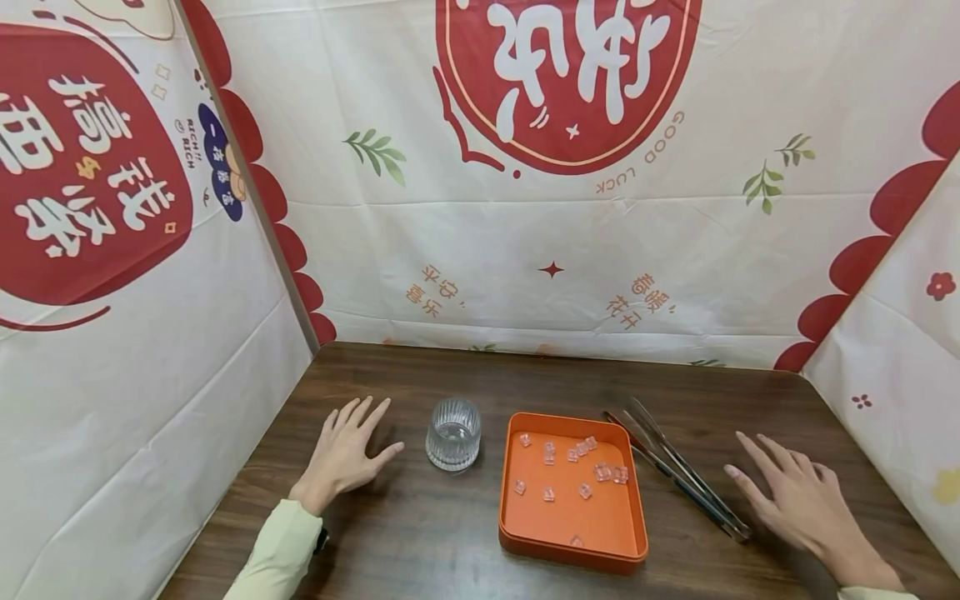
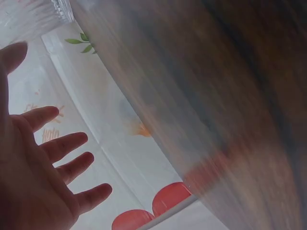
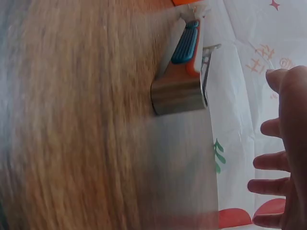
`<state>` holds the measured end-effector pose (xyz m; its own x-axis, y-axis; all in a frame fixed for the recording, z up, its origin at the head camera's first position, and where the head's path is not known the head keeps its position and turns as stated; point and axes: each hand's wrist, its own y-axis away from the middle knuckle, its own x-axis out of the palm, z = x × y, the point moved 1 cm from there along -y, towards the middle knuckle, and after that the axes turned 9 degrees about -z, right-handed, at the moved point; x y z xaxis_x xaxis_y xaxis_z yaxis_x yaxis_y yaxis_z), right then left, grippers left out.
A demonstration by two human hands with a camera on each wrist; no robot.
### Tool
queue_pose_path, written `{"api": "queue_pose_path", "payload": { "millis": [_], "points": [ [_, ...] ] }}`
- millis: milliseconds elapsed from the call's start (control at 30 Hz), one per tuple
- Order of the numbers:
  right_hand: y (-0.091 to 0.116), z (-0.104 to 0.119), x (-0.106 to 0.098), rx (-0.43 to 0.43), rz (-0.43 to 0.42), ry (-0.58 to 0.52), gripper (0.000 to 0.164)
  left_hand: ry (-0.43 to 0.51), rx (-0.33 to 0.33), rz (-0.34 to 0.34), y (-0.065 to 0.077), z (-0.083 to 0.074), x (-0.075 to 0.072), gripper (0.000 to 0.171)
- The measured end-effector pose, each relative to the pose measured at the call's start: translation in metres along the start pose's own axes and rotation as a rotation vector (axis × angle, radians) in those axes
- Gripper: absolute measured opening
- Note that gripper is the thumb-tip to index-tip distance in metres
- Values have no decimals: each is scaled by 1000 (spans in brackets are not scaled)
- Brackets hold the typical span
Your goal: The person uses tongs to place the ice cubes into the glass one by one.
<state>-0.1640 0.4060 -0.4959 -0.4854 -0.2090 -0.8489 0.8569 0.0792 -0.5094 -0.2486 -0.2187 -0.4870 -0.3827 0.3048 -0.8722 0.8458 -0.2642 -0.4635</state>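
Observation:
My left hand point(image 1: 342, 457) is spread over the left of the table, fingers extended and holding nothing. Just right of it stands a clear ribbed glass point(image 1: 453, 435); a corner of that glass point(image 2: 62, 10) shows at the top of the left wrist view. In the middle, an orange tray point(image 1: 572, 560) bears several small clear cubes point(image 1: 549, 493). Metal tongs point(image 1: 686, 479) with dark grips lie right of the tray, their far tips by its back right corner. My right hand point(image 1: 806, 500), fingers apart and holding nothing, is right of the tongs' bent end point(image 3: 178, 96).
Beneath everything is a dark wooden table point(image 1: 420, 542). White printed cloth point(image 1: 480, 242) hangs behind its back edge, and further cloth walls point(image 1: 150, 400) close off the left and right sides.

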Motion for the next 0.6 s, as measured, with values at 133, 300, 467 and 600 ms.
{"api": "queue_pose_path", "payload": {
  "millis": [133, 300, 467, 600],
  "points": [
    [-2, 6, 0, 14, 37, -9, 61, 15, 27, 6, -1, -5, 2, 84],
    [-7, 13, 3, 5, 41, -38, 64, 49, 41, 20, -4, -11, 4, 91],
    [-10, 21, 5, -20, 46, -76, 68, 79, 37, 30, -7, -18, 6, 97],
    [-13, 27, 6, -25, 72, -86, 72, 120, 29, 43, -11, -24, 7, 102]
  ]
}}
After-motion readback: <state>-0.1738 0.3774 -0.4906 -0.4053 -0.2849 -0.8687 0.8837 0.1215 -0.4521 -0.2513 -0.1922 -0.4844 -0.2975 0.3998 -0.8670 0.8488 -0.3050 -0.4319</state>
